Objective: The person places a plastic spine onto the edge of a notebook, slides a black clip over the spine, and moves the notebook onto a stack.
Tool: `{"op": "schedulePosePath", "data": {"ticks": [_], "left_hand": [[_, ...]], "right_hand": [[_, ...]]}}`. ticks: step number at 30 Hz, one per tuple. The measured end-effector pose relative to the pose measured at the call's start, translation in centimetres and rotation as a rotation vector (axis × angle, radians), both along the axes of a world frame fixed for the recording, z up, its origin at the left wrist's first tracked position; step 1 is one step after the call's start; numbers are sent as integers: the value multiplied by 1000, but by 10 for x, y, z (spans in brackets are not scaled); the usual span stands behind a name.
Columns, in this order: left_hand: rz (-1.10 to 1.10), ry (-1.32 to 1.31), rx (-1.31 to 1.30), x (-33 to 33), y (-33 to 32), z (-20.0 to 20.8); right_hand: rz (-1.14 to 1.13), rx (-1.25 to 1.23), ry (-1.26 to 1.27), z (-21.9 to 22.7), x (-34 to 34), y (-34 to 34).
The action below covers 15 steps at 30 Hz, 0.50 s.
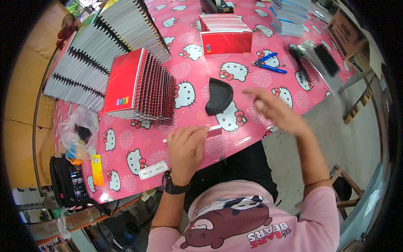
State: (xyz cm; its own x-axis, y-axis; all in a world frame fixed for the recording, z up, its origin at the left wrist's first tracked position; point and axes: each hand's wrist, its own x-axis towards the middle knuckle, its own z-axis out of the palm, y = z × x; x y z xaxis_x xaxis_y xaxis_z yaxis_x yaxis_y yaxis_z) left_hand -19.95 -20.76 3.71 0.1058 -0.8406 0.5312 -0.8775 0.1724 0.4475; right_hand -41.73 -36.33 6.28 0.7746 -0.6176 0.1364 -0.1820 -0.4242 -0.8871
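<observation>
Near the table's front edge, my left hand (186,145) grips a thin red notebook (215,132), seen nearly edge-on and mostly hidden under the fingers. To the right, my right hand (279,110) is raised over the table, its fingers pinched and slightly blurred. A short dark binding coil (247,95) sticks out from its fingertips. Between and beyond the hands lies a black, half-round piece (219,96) with one curved side. A tall stack of red spiral-bound notebooks (126,84) stands left of it.
More bound stacks (90,61) rise at the far left. At the back are red-covered booklets (226,43), blue-handled cutters (270,66) and loose black coils (300,63). A white label strip (153,170), a phone (78,185) and a plastic bag (79,130) lie front left.
</observation>
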Motion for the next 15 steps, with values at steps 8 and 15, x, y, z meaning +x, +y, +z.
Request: {"op": "schedulePosePath", "data": {"ticks": [8,15], "left_hand": [[-45,10,12,5,7,-4],[-57,21,7,5,8,-4]], "right_hand": [[-20,59,-11,-15,33,40],[62,-45,-58,-17,40,41]]}}
